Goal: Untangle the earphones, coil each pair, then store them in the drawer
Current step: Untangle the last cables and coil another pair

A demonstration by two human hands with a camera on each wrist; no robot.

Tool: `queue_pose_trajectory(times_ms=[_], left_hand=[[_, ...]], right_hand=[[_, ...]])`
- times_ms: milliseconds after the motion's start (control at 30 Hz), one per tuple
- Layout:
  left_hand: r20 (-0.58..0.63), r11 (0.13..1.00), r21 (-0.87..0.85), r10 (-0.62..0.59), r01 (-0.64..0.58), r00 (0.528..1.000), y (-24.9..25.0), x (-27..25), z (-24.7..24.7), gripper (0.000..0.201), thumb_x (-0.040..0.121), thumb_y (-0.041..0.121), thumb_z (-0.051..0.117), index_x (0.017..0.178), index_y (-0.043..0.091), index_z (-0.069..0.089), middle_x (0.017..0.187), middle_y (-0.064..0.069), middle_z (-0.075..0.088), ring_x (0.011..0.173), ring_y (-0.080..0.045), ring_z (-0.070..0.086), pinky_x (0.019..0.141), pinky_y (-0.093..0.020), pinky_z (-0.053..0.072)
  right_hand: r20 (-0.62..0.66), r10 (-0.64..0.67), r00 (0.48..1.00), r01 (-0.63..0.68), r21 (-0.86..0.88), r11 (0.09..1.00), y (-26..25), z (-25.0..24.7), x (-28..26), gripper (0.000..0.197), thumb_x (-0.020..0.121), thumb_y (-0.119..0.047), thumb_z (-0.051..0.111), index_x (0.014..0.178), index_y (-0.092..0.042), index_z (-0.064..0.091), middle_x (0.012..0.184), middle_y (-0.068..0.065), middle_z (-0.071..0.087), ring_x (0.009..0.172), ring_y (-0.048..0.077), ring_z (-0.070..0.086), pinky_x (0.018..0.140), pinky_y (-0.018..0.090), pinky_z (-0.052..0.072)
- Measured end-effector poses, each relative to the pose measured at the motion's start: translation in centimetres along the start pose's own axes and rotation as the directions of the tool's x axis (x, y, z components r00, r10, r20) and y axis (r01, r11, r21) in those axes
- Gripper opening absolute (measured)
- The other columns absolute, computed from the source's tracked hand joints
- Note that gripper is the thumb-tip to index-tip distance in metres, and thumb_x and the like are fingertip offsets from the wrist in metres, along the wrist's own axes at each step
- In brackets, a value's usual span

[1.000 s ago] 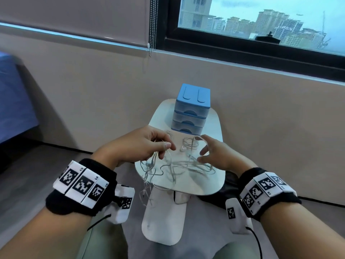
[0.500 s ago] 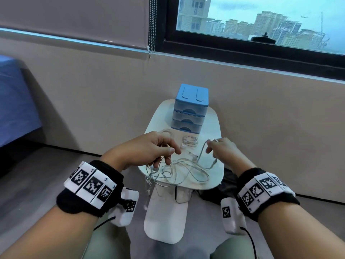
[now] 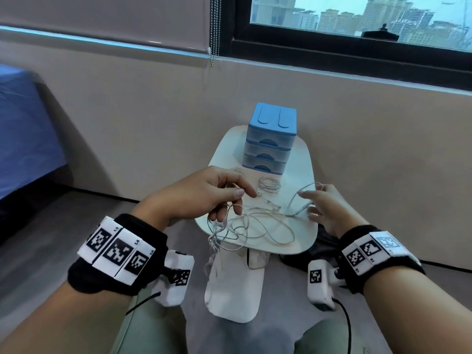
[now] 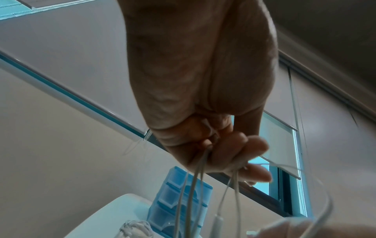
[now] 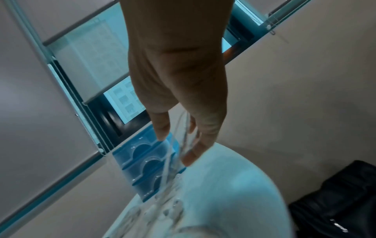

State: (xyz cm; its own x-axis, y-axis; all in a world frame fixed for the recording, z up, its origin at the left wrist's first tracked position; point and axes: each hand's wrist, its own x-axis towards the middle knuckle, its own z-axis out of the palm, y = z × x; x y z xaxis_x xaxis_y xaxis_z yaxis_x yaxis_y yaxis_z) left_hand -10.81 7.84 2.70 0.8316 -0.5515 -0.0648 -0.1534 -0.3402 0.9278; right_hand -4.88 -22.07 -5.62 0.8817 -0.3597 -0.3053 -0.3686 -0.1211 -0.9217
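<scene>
A loose tangle of white earphone cords [image 3: 255,226] lies on the front of the white side table [image 3: 304,162], with one strand hanging over the front edge. My left hand [image 3: 224,200] grips several of these cords in curled fingers [image 4: 234,153]; the cords [image 4: 195,193] hang down from it. My right hand [image 3: 310,203] hovers at the right of the tangle with its fingers [image 5: 195,149] straight and spread, and a raised cord loop [image 3: 297,198] runs past them. One coiled pair [image 3: 269,185] rests in front of the blue drawer unit [image 3: 270,139], whose three drawers are closed.
The table stands against a beige wall under a window. A black bag [image 5: 335,201] lies on the floor to its right, and a blue bed [image 3: 23,134] stands far left. My knees are below the table's front edge.
My right hand has gone from pinching a cord to spread fingers and has shifted right. The tangle has been drawn out wider across the table. My left hand keeps its hold.
</scene>
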Motion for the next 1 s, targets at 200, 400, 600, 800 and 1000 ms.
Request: queue_pose_trajectory(times_ms=[200, 400, 600, 800, 1000], left_hand=[[-0.001, 0.995, -0.077, 0.064, -0.064, 0.998, 0.7, 0.1, 0.2, 0.023, 0.106, 0.007, 0.051, 0.117, 0.009, 0.071, 0.087, -0.009, 0.070, 0.057, -0.017, 0.059, 0.055, -0.026, 0.049], [-0.015, 0.990, -0.105, 0.097, -0.099, 0.995, 1.2, 0.3, 1.0, 0.024, 0.106, 0.006, 0.050, 0.116, 0.010, 0.072, 0.089, -0.008, 0.071, 0.058, -0.017, 0.059, 0.054, -0.024, 0.048], [0.016, 0.984, -0.114, 0.137, -0.134, 0.990, 2.0, 0.5, 2.1, 0.024, 0.106, 0.006, 0.051, 0.117, 0.009, 0.071, 0.089, -0.010, 0.070, 0.057, -0.017, 0.057, 0.054, -0.025, 0.047], [-0.024, 0.973, -0.138, 0.183, -0.185, 0.983, 2.8, 0.5, 2.8, 0.024, 0.104, 0.001, 0.051, 0.117, 0.007, 0.070, 0.087, -0.010, 0.069, 0.056, -0.017, 0.057, 0.052, -0.029, 0.044], [-0.283, 0.937, -0.194, 0.229, -0.289, 0.931, 2.6, 0.6, 1.8, 0.025, 0.099, -0.006, 0.055, 0.109, 0.009, 0.073, 0.100, -0.010, 0.070, 0.079, -0.017, 0.067, 0.078, -0.028, 0.056]], right_hand=[[-0.118, -0.124, 0.985, 0.102, -0.180, 0.978, 1.6, -0.2, -0.2, 0.098, 0.087, -0.014, 0.075, 0.162, -0.019, 0.012, 0.157, 0.008, 0.030, 0.136, 0.028, 0.044, 0.105, 0.045, 0.048], [-0.182, -0.293, 0.939, 0.241, -0.264, 0.934, 0.9, -0.2, -2.3, 0.086, 0.087, -0.012, 0.069, 0.158, -0.030, 0.023, 0.152, 0.006, 0.030, 0.138, 0.028, 0.039, 0.109, 0.047, 0.044], [0.372, -0.395, 0.840, 0.443, -0.050, 0.895, -1.5, 2.2, -8.0, 0.046, 0.079, 0.007, 0.061, 0.116, -0.019, 0.069, 0.111, 0.013, 0.070, 0.088, 0.017, 0.063, 0.071, 0.021, 0.051], [0.839, -0.287, 0.462, 0.429, 0.071, 0.901, -1.8, 4.0, -12.6, 0.044, 0.077, 0.016, 0.068, 0.113, -0.009, 0.061, 0.119, 0.010, 0.068, 0.125, 0.019, 0.060, 0.101, 0.031, 0.050], [0.795, -0.174, 0.582, 0.318, -0.026, 0.948, -1.3, 3.6, -12.3, 0.023, 0.106, -0.017, 0.053, 0.085, -0.011, 0.059, 0.068, 0.013, 0.063, 0.097, 0.042, 0.071, 0.091, 0.039, 0.055]])
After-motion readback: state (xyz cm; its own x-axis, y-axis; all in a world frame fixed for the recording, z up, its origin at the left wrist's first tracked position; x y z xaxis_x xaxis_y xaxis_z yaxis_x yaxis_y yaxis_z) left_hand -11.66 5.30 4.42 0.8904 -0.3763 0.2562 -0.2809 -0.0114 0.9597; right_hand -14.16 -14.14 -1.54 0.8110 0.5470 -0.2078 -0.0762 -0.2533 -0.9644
